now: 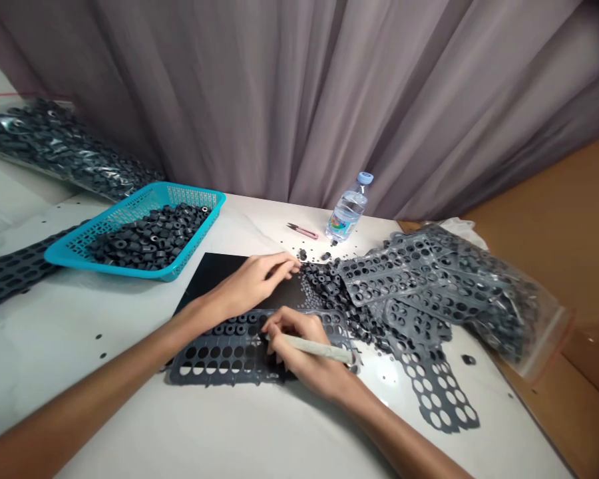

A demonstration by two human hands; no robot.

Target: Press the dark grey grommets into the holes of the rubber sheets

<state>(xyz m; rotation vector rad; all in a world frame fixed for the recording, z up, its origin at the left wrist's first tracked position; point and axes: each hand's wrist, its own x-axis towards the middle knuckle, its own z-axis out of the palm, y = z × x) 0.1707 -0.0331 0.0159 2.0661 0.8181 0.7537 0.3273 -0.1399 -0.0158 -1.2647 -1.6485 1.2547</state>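
A grey rubber sheet (214, 362) full of round holes lies in front of me on a black mat (214, 273). Some black rings still sit in its upper rows. My right hand (304, 352) grips a pale stick (324, 349) like a pen, its tip pressed on the sheet. My left hand (252, 283) rests on the mat with fingers pinched together at the edge of a pile of loose black rings (324, 279).
A blue basket (199, 239) of black rings stands at the left. Punched-out sheets (419, 273) and a plastic bag (524, 319) lie at the right. A water bottle (348, 211) and a small pink tool (303, 231) stand behind. Another bag of rings (54, 146) lies far left.
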